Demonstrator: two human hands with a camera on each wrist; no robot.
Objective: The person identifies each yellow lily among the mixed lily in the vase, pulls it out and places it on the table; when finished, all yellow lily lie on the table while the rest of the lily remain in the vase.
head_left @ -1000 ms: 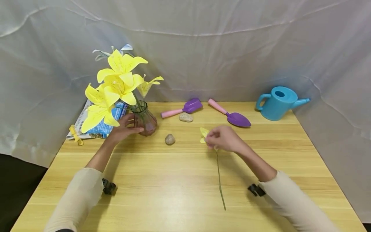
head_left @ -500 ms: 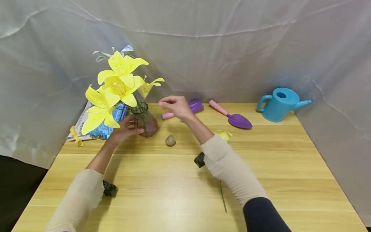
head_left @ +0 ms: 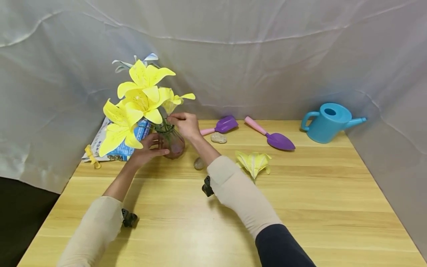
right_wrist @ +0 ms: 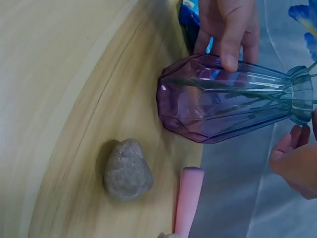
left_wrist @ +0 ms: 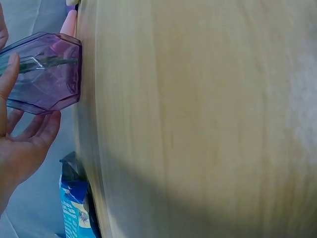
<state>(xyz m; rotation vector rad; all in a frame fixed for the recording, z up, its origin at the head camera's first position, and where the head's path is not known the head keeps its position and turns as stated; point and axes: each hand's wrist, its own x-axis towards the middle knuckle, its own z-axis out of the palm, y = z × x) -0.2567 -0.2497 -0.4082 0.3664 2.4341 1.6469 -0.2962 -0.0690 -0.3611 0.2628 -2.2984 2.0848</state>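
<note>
A faceted purple-and-green glass vase (head_left: 175,145) stands at the left of the table, holding several yellow lilies (head_left: 141,102) and a blue flower (head_left: 124,66). My left hand (head_left: 145,150) grips its side, the thumb pressed on the glass in the right wrist view. Just above the vase's rim, my right hand (head_left: 187,126) pinches the stem of the small right-hand lily (head_left: 170,104); the exact finger contact is partly hidden. Stems show through the glass vase (right_wrist: 218,106) in the right wrist view. Another yellow lily (head_left: 254,163) lies on the table, its stem mostly behind my right sleeve.
A blue watering can (head_left: 328,124) stands at the back right. Near the back lie a purple trowel (head_left: 280,141), a purple shovel (head_left: 227,124) and two stones, one pale (head_left: 218,138), one brown (head_left: 198,163). A blue bag (head_left: 141,129) with a yellow clip (head_left: 91,156) sits at left.
My right hand has left the lily on the table and moved left to the vase's mouth, where the small lily has turned slightly. The left hand stays on the vase.
</note>
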